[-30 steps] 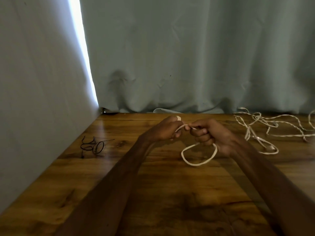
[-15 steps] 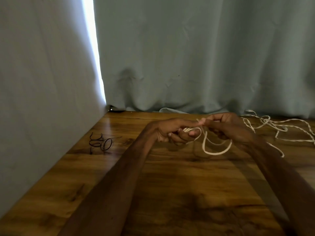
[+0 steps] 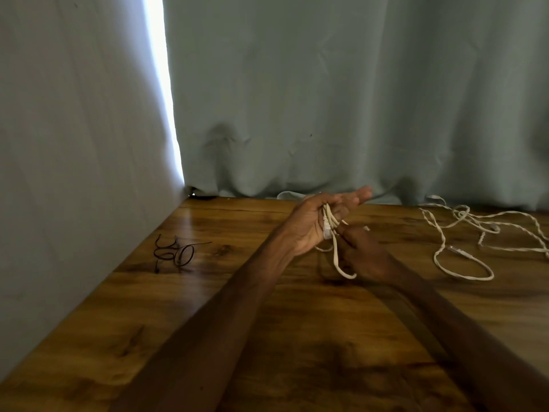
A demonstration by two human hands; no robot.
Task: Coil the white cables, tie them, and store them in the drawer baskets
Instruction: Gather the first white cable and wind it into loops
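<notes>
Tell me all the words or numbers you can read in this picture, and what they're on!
There are none to read. The white cable in the left hand, the loose white cables on the wooden table, the black tie and the curtain show no writing.

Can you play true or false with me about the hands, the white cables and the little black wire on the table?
1. The left hand holds loops of a white cable. True.
2. The right hand rests flat on the table, touching nothing. False: it is up at the same cable, just under the left hand.
3. A small black wire lies on the wooden table, off to the left. True.
4. More white cable lies loose on the right. True.
5. The loose cable on the right is neatly coiled and tied. False: it sprawls in a tangle.
</notes>
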